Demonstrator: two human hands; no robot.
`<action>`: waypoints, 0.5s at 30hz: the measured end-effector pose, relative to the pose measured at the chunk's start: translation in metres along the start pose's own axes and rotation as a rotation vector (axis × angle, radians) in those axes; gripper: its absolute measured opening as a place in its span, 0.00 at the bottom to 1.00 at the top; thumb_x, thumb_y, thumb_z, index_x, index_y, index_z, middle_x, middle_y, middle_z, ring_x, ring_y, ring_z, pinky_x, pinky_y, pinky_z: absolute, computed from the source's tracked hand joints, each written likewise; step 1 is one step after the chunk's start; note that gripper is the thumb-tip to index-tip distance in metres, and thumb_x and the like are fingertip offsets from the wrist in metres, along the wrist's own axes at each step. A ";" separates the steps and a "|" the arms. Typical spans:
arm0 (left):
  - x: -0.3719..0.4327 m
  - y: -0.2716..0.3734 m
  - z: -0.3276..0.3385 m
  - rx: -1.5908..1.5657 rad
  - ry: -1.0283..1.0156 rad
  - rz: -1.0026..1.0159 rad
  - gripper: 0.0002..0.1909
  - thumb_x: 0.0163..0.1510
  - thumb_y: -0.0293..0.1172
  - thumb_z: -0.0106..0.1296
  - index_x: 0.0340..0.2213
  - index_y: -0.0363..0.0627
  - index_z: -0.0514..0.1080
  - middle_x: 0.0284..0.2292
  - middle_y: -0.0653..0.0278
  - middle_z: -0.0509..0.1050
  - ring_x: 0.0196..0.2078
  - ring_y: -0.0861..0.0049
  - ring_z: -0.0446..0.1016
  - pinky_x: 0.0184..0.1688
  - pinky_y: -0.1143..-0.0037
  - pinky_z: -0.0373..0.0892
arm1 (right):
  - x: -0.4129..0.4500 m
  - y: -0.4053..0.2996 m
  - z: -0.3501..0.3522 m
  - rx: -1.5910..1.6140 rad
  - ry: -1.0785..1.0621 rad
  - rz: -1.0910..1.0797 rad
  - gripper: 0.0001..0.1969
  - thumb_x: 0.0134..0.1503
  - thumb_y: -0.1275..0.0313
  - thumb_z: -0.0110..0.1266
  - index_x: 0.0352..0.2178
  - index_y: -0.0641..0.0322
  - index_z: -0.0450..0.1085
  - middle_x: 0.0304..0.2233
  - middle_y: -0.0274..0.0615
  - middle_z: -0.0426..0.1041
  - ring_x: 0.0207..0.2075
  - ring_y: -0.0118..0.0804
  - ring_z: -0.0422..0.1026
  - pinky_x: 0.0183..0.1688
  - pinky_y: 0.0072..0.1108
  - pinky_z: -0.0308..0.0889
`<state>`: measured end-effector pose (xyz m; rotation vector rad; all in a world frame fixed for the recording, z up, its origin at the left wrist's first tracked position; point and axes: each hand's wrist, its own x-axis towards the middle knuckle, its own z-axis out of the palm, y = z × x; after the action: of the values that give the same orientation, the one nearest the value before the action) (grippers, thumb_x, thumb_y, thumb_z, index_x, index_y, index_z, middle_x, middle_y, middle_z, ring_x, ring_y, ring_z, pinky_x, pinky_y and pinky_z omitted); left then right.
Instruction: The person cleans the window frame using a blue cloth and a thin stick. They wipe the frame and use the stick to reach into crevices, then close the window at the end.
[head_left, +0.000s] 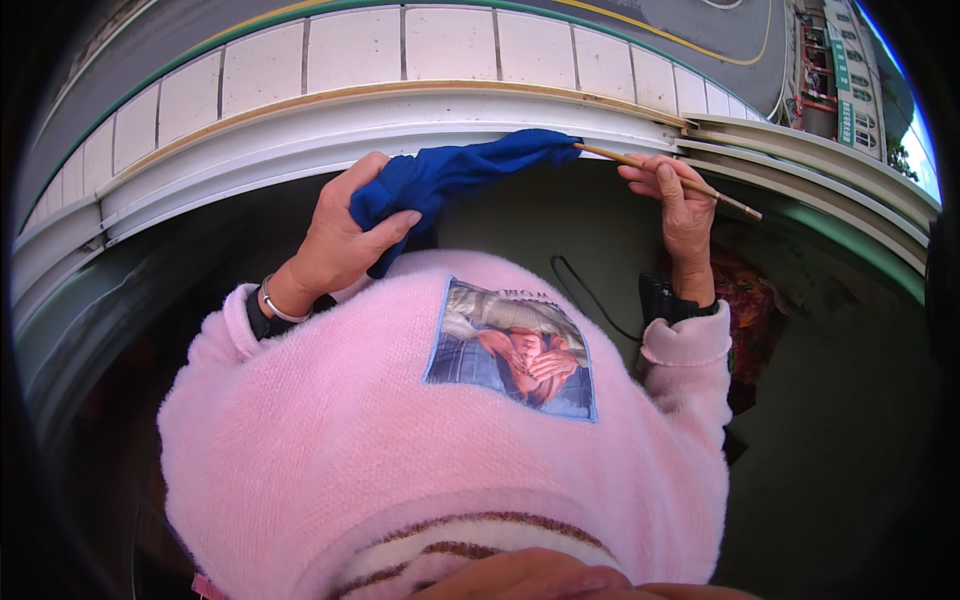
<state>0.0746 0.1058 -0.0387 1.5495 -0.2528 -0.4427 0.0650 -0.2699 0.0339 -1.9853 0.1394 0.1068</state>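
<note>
A blue cloth is bunched in my left hand, pinched between thumb and fingers. From there the cloth stretches to the right along the white window track. Its far end meets the tip of a thin wooden stick, possibly a chopstick. My right hand grips this stick between thumb and fingers, its pale end pointing out to the right. Whether the cloth is wrapped around the tip or only touched by it, I cannot tell.
Beyond the track runs a ledge of white tiles, with a road below. Sliding window frames stack at the right. A dark cord hangs near my right wrist. A patterned red item lies lower right.
</note>
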 end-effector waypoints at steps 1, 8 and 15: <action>-0.007 0.002 -0.005 0.088 0.090 0.030 0.16 0.48 0.21 0.57 0.40 0.36 0.69 0.32 0.61 0.71 0.33 0.76 0.69 0.39 0.78 0.67 | 0.002 -0.003 0.011 0.024 -0.056 -0.031 0.12 0.63 0.69 0.45 0.40 0.68 0.71 0.39 0.50 0.76 0.39 0.41 0.77 0.39 0.21 0.74; -0.025 0.008 -0.025 0.427 0.479 0.149 0.16 0.45 0.18 0.57 0.38 0.37 0.69 0.33 0.58 0.70 0.35 0.67 0.71 0.40 0.76 0.67 | 0.020 -0.015 0.063 0.096 -0.242 -0.106 0.12 0.63 0.68 0.45 0.38 0.67 0.72 0.37 0.47 0.76 0.37 0.38 0.78 0.38 0.20 0.74; -0.028 0.001 -0.029 0.699 0.580 0.216 0.17 0.42 0.18 0.58 0.37 0.38 0.69 0.39 0.53 0.70 0.39 0.56 0.73 0.41 0.70 0.71 | 0.019 -0.013 0.060 0.108 -0.216 -0.099 0.12 0.62 0.70 0.47 0.37 0.68 0.73 0.35 0.45 0.77 0.36 0.36 0.78 0.37 0.18 0.73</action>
<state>0.0624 0.1435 -0.0348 2.2246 -0.1193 0.3155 0.0851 -0.2107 0.0183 -1.8561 -0.0914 0.2437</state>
